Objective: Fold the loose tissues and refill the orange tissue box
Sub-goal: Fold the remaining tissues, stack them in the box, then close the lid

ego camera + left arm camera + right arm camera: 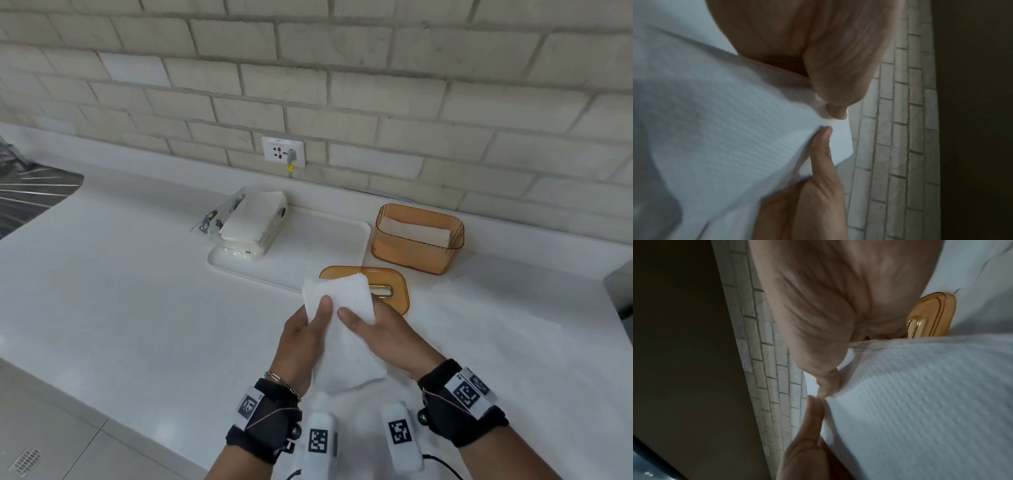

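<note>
We had both hands on one white tissue (339,308), held up off the white counter (120,291) at roughly 6 o'clock of the scene. Left hand (301,342) pinched its left edge, thumb on the near face and fingers behind; left wrist view confirmed thumb and fingertips (836,112) closed on the sheet's edge. Right hand (383,337) pinched the right edge the same way, and right wrist view showed thumb and fingertips (828,386) meeting on the tissue's border. The sheet's top stood above the thumbs and the rest hung down between our wrists. The orange tissue box (416,240) sat open at 2 o'clock from the hands, near the brick wall (308,85), with some folded tissues leaning inside it. Its orange lid (397,284) lay flat on the counter just behind the held tissue, partly hidden by it. At 11 o'clock a stack of loose tissues (253,219) rested in an opened wrapper at the far left end of a white tray (325,246). A wall socket (283,151) sat at 12 o'clock.
</note>
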The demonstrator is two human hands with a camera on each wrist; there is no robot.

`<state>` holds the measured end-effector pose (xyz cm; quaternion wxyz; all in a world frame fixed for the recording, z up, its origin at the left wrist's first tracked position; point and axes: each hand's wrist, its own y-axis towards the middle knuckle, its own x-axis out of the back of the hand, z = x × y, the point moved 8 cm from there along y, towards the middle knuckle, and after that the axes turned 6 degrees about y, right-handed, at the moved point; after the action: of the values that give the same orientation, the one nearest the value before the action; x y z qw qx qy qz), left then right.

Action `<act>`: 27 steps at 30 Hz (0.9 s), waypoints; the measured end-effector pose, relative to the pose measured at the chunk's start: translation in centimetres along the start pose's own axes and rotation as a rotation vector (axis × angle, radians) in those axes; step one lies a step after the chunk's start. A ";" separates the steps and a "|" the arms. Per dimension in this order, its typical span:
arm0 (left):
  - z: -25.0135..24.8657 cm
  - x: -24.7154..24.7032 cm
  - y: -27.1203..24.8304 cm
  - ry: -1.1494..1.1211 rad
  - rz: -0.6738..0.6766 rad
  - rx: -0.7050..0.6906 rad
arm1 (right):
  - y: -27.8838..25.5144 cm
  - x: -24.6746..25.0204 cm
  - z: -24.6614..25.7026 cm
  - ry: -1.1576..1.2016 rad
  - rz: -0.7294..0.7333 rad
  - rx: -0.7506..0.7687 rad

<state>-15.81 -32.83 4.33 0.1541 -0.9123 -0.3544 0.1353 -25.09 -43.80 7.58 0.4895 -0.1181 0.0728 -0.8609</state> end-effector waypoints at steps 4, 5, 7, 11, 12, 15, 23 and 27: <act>1.4 -1.2 0.4 -0.122 -0.039 0.061 | -0.3 0.5 -1.5 0.041 -0.071 -0.112; 1.8 -1.3 0.6 -0.151 -0.044 0.069 | -0.5 0.8 -1.8 0.062 -0.071 -0.148; 2.2 -1.2 0.9 -0.188 -0.046 0.071 | -1.2 1.5 -2.6 0.084 -0.033 -0.194; 2.4 -1.0 1.4 -0.223 -0.014 0.041 | -2.7 4.2 -5.0 0.120 0.008 -0.219; 2.2 -0.9 1.5 -0.201 -0.020 0.019 | -3.0 5.3 -5.4 0.172 -0.046 -0.211; 2.1 -0.1 2.0 0.051 -0.031 -0.076 | -3.7 8.4 -6.6 0.330 -0.216 -0.152; 2.8 -3.0 4.0 0.545 0.036 -0.169 | -3.6 10.1 -9.2 0.185 -0.272 -0.060; 3.7 -3.2 4.2 0.489 0.010 -0.112 | -3.9 10.5 -9.9 0.195 -0.316 -0.046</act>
<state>-16.83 -37.28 -0.23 0.1841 -0.9267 -0.3090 -0.1086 -36.22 -50.78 0.42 0.3358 -0.0552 0.1199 -0.9326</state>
